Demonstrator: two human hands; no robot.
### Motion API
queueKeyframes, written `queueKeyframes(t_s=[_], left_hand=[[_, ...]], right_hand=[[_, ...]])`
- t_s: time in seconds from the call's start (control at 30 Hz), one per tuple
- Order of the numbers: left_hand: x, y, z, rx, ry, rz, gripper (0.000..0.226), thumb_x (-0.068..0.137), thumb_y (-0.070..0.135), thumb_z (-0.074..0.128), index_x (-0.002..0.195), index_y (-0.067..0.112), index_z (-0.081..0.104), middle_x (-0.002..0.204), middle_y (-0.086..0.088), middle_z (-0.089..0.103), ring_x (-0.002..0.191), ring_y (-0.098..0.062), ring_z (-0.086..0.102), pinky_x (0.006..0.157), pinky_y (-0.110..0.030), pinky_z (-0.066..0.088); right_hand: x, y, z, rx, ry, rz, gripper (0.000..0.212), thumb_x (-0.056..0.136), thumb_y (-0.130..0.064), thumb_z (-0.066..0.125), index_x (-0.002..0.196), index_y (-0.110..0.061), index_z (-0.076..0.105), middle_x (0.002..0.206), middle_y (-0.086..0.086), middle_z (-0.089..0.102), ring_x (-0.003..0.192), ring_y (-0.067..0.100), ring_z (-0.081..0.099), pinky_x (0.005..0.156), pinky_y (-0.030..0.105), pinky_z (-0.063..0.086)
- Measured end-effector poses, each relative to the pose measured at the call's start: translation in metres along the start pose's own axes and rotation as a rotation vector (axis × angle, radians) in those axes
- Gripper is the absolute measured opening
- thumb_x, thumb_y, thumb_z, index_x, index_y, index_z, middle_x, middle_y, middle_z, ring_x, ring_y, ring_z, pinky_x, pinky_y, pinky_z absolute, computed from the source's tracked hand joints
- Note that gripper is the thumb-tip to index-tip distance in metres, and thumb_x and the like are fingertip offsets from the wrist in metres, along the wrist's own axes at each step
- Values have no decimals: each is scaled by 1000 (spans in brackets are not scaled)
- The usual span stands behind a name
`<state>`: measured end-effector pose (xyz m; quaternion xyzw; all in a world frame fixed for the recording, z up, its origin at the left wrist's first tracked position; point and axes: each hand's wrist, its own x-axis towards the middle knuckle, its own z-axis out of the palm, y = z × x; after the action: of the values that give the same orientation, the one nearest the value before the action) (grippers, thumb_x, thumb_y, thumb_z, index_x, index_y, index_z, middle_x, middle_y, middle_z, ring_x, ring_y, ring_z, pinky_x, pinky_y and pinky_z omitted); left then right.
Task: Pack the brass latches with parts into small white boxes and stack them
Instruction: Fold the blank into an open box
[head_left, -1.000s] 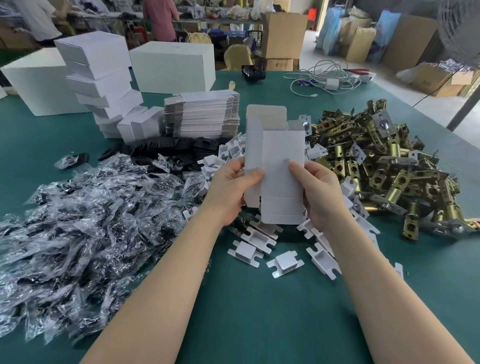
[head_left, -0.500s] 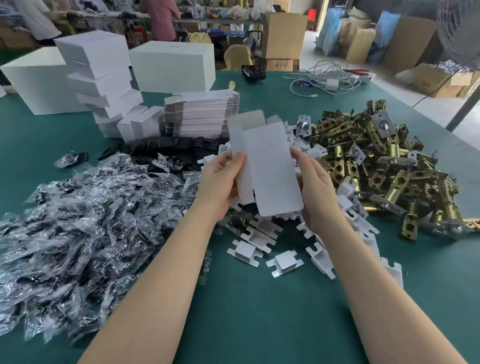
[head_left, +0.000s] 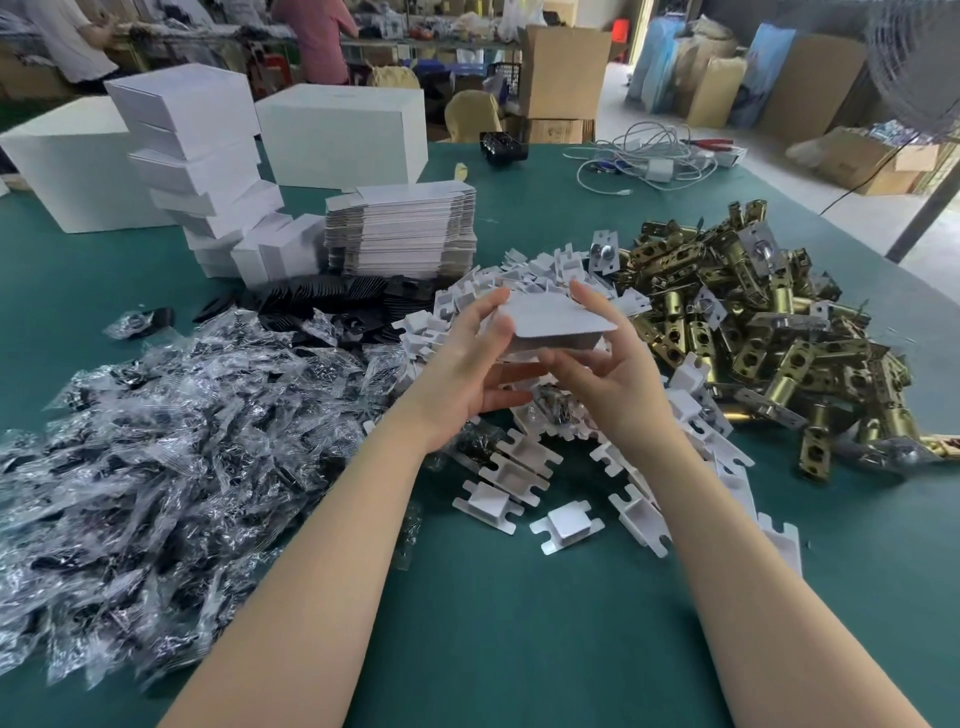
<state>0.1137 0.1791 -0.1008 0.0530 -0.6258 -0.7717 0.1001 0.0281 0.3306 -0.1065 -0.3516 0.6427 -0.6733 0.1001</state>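
- Since the earlier frame the white box has tipped from near upright to lying almost flat, broad face up, held above the table between both hands.
- Left hand grips the box's left end: fingers curled round the far edge, thumb on the top face.
- Right hand holds the right end: one finger raised along the far edge, the other fingers curled under the near side, thumb below the box.
- Box looks partly formed; whether its end flaps are shut cannot be told.
- Right of the right hand, well spread: pile of brass latches on the table.
- Under and just beyond both hands: heap of white folded card inserts, some scattered nearer the person.
- Left of the left hand: big pile of clear plastic bags of dark parts.
- Beyond the left hand: row of black flat pieces, then a stack of flat unfolded box blanks.
- Further left of that: leaning stack of closed small white boxes, with larger white cartons behind.
- Far right of the right hand, at the table's back edge: tangle of white cables.
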Motion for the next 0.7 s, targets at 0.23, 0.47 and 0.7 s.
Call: queueKeyframes(t_s=[0.23, 0.47, 0.7], left_hand=[[-2, 6, -4, 121, -12, 106, 90, 50, 82, 75, 127, 40, 53, 147, -5, 46, 105, -10, 64, 78, -27, 54], [-2, 6, 4, 9, 35, 190, 83, 55, 76, 79, 126, 38, 58, 130, 0, 57, 95, -11, 67, 80, -23, 51], [-4, 8, 5, -84, 20, 176, 67, 62, 62, 82, 121, 35, 65, 108, 5, 71, 92, -13, 69, 79, -23, 54]], right_hand=[[0, -12, -5, 161, -30, 32, 72, 82, -23, 69, 148, -24, 39, 136, -6, 57, 92, 14, 72, 69, 22, 55], [-1, -18, -5, 407, -100, 130, 51, 88, -44, 55, 137, -36, 49, 106, -5, 67, 101, 19, 64, 78, 30, 55], [-3, -20, -7, 434, -85, 132, 51, 83, -41, 62, 132, -31, 56, 104, -2, 71, 97, 19, 65, 77, 29, 56]])
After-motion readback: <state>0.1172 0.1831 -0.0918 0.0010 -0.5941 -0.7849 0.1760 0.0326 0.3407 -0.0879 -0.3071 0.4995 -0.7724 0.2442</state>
